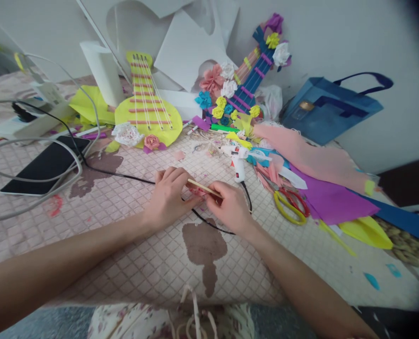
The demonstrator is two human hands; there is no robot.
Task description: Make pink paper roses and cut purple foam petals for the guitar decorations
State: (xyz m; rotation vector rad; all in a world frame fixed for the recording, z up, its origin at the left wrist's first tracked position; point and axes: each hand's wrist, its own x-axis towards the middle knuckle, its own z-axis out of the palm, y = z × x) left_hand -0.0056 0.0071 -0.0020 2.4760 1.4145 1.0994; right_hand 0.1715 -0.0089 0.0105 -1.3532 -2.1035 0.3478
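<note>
A thin pale wooden stick (202,187) spans the gap between my two hands, low over the table. My left hand (171,197) is closed at the stick's left end, fingers curled over the top. My right hand (228,206) pinches the other end. Pink crepe paper (196,191) shows just under the stick, between the hands; how it is attached is hidden by my fingers. A white hot glue gun (238,162) lies beyond my right hand, and its black cord passes beneath my hands.
A yellow paper guitar (149,110) and a blue one (246,92) with paper flowers lean at the back. Yellow-handled scissors (290,209) and purple paper (331,197) lie right. A tablet (46,165) with looping cables sits left; a blue bag (331,110) stands back right.
</note>
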